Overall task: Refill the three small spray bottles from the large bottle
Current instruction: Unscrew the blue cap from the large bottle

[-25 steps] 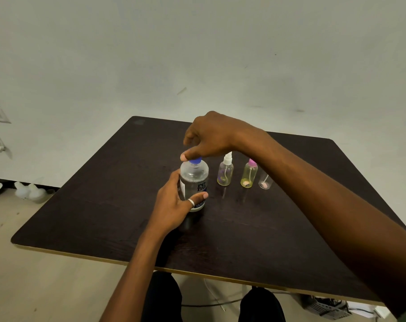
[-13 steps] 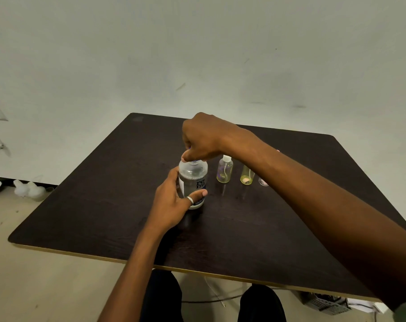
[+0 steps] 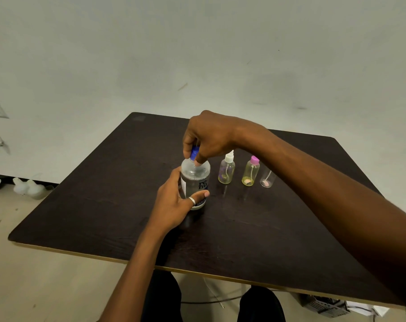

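1. Now the large bottle (image 3: 195,180) stands upright on the dark tabletop (image 3: 104,205), the left hand's (image 3: 174,205) grip wrapped round its body.
2. Over the last second the right hand (image 3: 209,135) has closed onto the blue cap (image 3: 194,153) atop the bottle; its grip pinches it, likely unscrewing.
3. Three small spray bottles (image 3: 251,174) wait just right of the bottle, pouring not yet begun.

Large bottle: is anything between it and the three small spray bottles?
Nothing stands on the table between large bottle and small spray bottles. Its blue cap, pinched by the right hand, is on; the left hand grips its body.
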The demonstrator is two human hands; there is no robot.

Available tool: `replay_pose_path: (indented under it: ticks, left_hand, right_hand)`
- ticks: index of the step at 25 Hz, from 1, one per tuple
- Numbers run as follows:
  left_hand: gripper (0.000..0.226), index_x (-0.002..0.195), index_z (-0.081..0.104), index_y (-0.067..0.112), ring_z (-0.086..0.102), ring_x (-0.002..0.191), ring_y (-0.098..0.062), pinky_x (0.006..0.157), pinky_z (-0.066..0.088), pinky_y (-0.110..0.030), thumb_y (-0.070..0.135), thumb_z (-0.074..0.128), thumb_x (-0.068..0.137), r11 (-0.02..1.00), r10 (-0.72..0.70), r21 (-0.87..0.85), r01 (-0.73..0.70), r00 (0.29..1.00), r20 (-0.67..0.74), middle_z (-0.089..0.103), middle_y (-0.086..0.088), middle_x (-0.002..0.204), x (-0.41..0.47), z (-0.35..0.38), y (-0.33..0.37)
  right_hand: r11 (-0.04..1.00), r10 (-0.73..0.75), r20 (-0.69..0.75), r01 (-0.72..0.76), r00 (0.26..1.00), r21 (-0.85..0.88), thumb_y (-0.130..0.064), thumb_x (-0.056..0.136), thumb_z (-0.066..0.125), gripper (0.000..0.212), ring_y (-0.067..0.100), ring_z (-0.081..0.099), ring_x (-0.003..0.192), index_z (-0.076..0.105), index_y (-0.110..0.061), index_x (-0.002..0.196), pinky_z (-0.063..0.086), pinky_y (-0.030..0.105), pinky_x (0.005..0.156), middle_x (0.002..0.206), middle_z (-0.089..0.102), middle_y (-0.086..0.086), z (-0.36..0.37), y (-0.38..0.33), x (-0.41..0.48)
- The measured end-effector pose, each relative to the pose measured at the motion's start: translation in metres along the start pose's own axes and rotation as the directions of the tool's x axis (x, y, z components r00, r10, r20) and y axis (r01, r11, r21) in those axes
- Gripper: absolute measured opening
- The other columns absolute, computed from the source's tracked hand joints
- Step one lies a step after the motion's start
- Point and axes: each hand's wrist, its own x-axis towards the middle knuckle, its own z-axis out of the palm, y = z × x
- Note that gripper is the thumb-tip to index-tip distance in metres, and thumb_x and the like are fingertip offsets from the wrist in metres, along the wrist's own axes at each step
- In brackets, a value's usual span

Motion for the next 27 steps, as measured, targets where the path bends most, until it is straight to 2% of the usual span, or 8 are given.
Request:
replay_pose_path:
  ticks: [4,7,10,12,15,19,25,27]
  left_hand:
    - [0.079,0.14,0.04,0.038,0.055,0.118,-0.002,0.097,0.046,-0.024,0.048,0.082,0.073,1.0,0.001,-0.001,-0.001,1.0,-0.006,0.057,0.02,0.129,0.001,0.0,-0.002]
    - [0.078,0.139,0.041,0.038,0.054,0.113,0.008,0.092,0.044,-0.014,0.043,0.084,0.073,1.0,-0.005,-0.021,0.005,1.0,-0.011,0.056,0.025,0.125,-0.001,0.0,0.0]
    - [0.077,0.138,0.043,0.037,0.055,0.114,0.01,0.094,0.046,-0.014,0.041,0.085,0.073,0.999,0.001,-0.038,-0.002,1.0,-0.018,0.059,0.024,0.126,-0.002,0.001,0.0]
    - [0.076,0.138,0.044,0.038,0.056,0.116,0.007,0.097,0.048,-0.019,0.042,0.084,0.074,0.999,0.008,-0.047,-0.009,1.0,-0.016,0.059,0.023,0.127,-0.002,0.001,0.0]
    - [0.073,0.135,0.044,0.043,0.057,0.116,0.006,0.098,0.05,-0.024,0.041,0.084,0.075,0.998,0.017,-0.058,-0.018,1.0,-0.018,0.061,0.023,0.125,-0.001,0.001,-0.002]
    - [0.072,0.135,0.045,0.04,0.059,0.115,0.005,0.097,0.052,-0.027,0.039,0.085,0.075,0.996,0.024,-0.086,-0.026,0.999,-0.026,0.062,0.022,0.125,0.0,0.002,-0.005]
    - [0.075,0.137,0.044,0.04,0.057,0.118,0.005,0.098,0.052,-0.026,0.036,0.085,0.075,0.994,0.029,-0.108,-0.031,0.999,-0.018,0.061,0.022,0.127,0.003,0.002,-0.007]
    - [0.074,0.136,0.043,0.042,0.057,0.118,0.005,0.099,0.052,-0.026,0.034,0.085,0.075,0.993,0.03,-0.111,-0.032,0.999,-0.02,0.06,0.022,0.127,0.003,0.002,-0.007]
  right_hand:
    - [0.999,0.005,-0.029,-0.003,1.0,0.038,-0.022,0.078,0.08,0.024,0.005,0.064,0.086,0.075,-0.02,0.101,0.045,0.011,0.073,0.096,0.071,-0.009,-0.008,0.001,-0.006]
    - [0.995,0.033,-0.069,-0.026,0.997,0.1,-0.024,0.077,0.08,0.022,0.004,0.067,0.082,0.075,-0.025,0.099,0.05,0.018,0.078,0.095,0.073,-0.01,-0.022,0.007,-0.01]
    - [0.98,0.097,-0.098,-0.078,0.99,0.182,-0.025,0.077,0.081,0.022,0.004,0.067,0.063,0.074,-0.025,0.098,0.055,0.02,0.069,0.092,0.073,-0.007,-0.03,0.021,-0.003]
    - [0.972,0.143,-0.109,-0.119,0.984,0.202,-0.023,0.076,0.081,0.024,0.006,0.068,0.064,0.074,-0.022,0.099,0.054,0.018,0.063,0.085,0.071,-0.008,-0.025,0.032,0.01]
    - [0.977,0.181,-0.082,-0.17,0.98,0.129,-0.021,0.075,0.082,0.025,0.009,0.065,0.076,0.075,-0.019,0.099,0.047,0.019,0.07,0.081,0.067,-0.01,-0.002,0.044,0.038]
    - [0.975,0.223,0.042,-0.223,0.974,0.013,-0.014,0.079,0.073,0.019,0.014,0.064,0.088,0.075,-0.018,0.098,0.053,0.029,0.083,0.093,0.071,-0.005,0.036,0.055,0.083]
    - [0.957,0.288,0.14,-0.281,0.947,-0.064,-0.006,0.079,0.067,0.01,0.022,0.071,0.08,0.071,-0.016,0.08,0.06,0.036,0.078,0.09,0.073,0.007,0.078,0.075,0.126]
    - [0.955,0.296,0.143,-0.287,0.944,-0.08,-0.006,0.081,0.066,0.015,0.023,0.071,0.08,0.064,-0.018,0.071,0.059,0.037,0.08,0.09,0.072,0.008,0.084,0.078,0.131]
